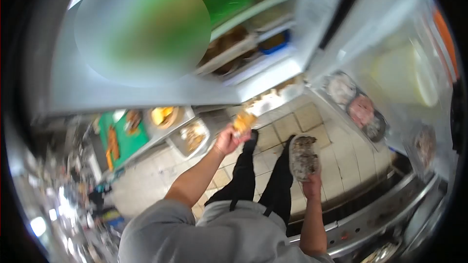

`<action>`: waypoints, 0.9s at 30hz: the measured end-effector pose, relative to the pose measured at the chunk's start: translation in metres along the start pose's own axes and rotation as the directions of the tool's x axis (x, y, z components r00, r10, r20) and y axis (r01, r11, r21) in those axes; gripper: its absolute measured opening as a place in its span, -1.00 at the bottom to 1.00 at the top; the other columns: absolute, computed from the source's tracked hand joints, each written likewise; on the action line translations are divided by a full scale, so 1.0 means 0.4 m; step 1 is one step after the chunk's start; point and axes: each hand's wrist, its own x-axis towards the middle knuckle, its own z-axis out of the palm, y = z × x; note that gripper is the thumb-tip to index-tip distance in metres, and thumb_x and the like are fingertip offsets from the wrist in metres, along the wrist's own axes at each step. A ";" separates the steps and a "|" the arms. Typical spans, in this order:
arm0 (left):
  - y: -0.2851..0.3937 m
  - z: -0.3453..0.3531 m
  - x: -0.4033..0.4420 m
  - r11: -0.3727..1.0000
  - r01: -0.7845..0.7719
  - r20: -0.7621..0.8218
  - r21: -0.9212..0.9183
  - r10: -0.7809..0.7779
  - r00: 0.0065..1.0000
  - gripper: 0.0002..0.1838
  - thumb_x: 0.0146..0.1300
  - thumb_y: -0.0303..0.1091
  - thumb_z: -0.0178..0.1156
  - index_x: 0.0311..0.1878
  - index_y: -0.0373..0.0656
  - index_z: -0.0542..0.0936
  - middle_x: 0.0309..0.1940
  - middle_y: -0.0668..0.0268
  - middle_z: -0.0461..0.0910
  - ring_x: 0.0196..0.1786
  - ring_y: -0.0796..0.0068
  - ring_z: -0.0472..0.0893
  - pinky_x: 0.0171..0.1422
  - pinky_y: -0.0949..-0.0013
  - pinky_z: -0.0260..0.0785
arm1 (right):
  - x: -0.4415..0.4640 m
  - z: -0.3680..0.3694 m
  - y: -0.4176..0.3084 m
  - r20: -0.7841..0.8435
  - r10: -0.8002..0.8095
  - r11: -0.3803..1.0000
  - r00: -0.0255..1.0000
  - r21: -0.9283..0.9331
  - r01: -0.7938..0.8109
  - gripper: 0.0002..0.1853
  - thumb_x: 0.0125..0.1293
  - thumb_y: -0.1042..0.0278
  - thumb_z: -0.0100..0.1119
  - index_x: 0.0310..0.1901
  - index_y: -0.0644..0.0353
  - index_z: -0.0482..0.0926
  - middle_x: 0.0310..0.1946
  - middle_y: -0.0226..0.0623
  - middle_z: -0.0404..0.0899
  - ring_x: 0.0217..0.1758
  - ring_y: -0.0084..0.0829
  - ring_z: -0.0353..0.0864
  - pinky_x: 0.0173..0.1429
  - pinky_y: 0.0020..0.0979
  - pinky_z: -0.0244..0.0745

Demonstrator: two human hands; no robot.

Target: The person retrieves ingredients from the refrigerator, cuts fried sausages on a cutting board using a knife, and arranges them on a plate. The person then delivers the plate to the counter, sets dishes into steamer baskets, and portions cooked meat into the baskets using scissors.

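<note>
My left hand is closed around a small yellow-orange item; blur hides whether it is bare food or wrapped. It is held out in front of an open fridge-like cabinet. Lower and to the right, my right hand grips one end of a clear plastic pack with dark, mottled contents. The pack hangs over the tiled floor beside my leg, apart from any surface. What exactly is inside it cannot be made out.
Cabinet shelves hold a blue container. At left are a green cutting board, a round bowl with yellow pieces and a white tub. To the right, a dark tray holds pale and pink bagged food near a large whitish container.
</note>
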 end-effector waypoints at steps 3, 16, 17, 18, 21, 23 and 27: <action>0.047 -0.048 -0.404 1.000 -0.021 -0.399 -0.022 0.011 0.917 -0.46 0.13 -0.45 0.10 0.26 -0.19 0.46 0.31 -0.03 0.51 0.38 -0.18 0.54 0.53 -0.27 0.40 | 0.030 0.046 -0.055 0.050 0.099 0.989 0.994 -0.113 -0.093 0.01 0.15 0.32 0.30 0.66 -0.05 0.05 0.52 -0.16 0.30 0.53 -0.01 0.39 0.40 0.14 0.52; 0.421 -0.442 -0.718 0.135 0.233 -0.103 0.963 0.984 -0.144 -0.56 0.51 -0.24 0.25 0.24 -0.39 0.45 -0.04 0.14 0.57 -0.03 0.29 0.51 0.14 0.23 0.42 | 0.391 0.358 -0.037 0.285 -0.002 0.967 0.958 -0.244 0.075 -0.19 0.38 0.47 0.07 0.63 -0.14 0.05 0.50 -0.16 0.33 0.45 -0.09 0.51 0.04 -0.04 0.78; 0.338 -0.400 -0.712 0.213 0.170 -0.219 0.962 0.975 0.020 -0.52 0.52 -0.28 0.23 0.32 -0.43 0.41 0.08 0.06 0.51 0.11 0.18 0.49 0.30 0.15 0.36 | 0.436 0.395 -0.021 0.262 -0.014 0.954 0.965 -0.287 0.092 -0.20 0.40 0.47 0.06 0.63 -0.15 0.06 0.49 -0.16 0.33 0.43 -0.08 0.52 0.05 -0.03 0.77; 0.211 -0.436 -0.678 0.093 0.293 -0.105 0.952 0.994 0.025 -0.54 0.50 -0.32 0.24 0.33 -0.37 0.43 0.12 0.12 0.49 0.09 0.26 0.50 0.26 0.20 0.40 | 0.489 0.443 -0.009 0.219 0.008 0.960 0.976 -0.276 0.054 -0.21 0.40 0.48 0.07 0.63 -0.16 0.07 0.50 -0.17 0.31 0.42 -0.08 0.52 0.06 -0.02 0.76; -0.118 -0.389 -0.614 0.543 0.046 -0.435 0.838 0.615 0.658 -0.47 0.44 -0.53 0.24 0.42 -0.23 0.35 0.17 0.25 0.48 -0.11 0.62 0.52 -0.02 0.51 0.45 | 0.633 0.578 0.007 0.130 0.008 0.963 0.992 -0.268 0.027 -0.20 0.39 0.52 0.06 0.62 -0.22 0.10 0.53 -0.20 0.28 0.40 -0.11 0.51 0.13 0.03 0.70; -0.226 -0.252 -0.592 0.485 0.108 -0.321 0.868 0.382 0.867 -0.48 0.43 -0.48 0.32 0.40 -0.15 0.42 0.14 0.17 0.59 -0.04 0.47 0.69 0.00 0.37 0.59 | 0.746 0.653 0.013 0.139 -0.010 0.972 0.990 -0.231 0.042 -0.18 0.37 0.54 0.06 0.62 -0.24 0.10 0.52 -0.21 0.29 0.41 -0.12 0.49 0.16 0.04 0.68; -0.305 -0.130 -0.579 0.485 0.326 -0.375 0.811 0.004 0.927 -0.33 0.45 -0.22 0.37 0.53 -0.15 0.37 0.25 0.05 0.60 0.13 0.30 0.68 0.21 0.24 0.59 | 0.958 0.793 0.043 0.280 -0.025 0.985 0.960 -0.159 0.072 -0.11 0.29 0.54 0.13 0.63 -0.26 0.09 0.58 -0.18 0.19 0.40 -0.14 0.48 0.18 0.01 0.66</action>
